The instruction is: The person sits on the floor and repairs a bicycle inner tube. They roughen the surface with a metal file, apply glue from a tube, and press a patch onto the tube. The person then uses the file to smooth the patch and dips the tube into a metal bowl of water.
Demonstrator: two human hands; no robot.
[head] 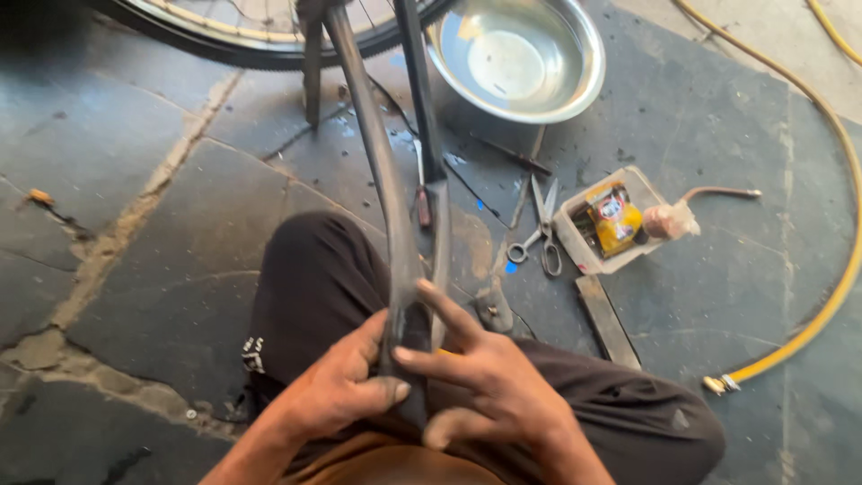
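Floor: dark stone slabs [144, 269] with cracks and dusty lines fill the whole picture.
Tube: a black rubber bike tube [382, 171] runs from the top middle of the frame down to the lower middle, where it lies over the person's dark trouser knee [314, 278].
Left hand: the left hand [346, 386] is in the lower middle of the frame; its fingers are wrapped tight around the tube from the left side.
Right hand: the right hand [489, 377] sits just beside it; its thumb and first finger pinch the tube, and the other fingers are spread apart.
Wheel: a bike wheel [260, 31] shows at the top edge.
Bowl: a shiny metal bowl [516, 58] stands at the top, right of the middle.
Scissors: a pair of scissors [541, 229] lies on the floor, just left of a small white tray [575, 238] with a yellow packet [613, 217] in it.
Hose: a yellow hose [840, 269] curves down the right side.
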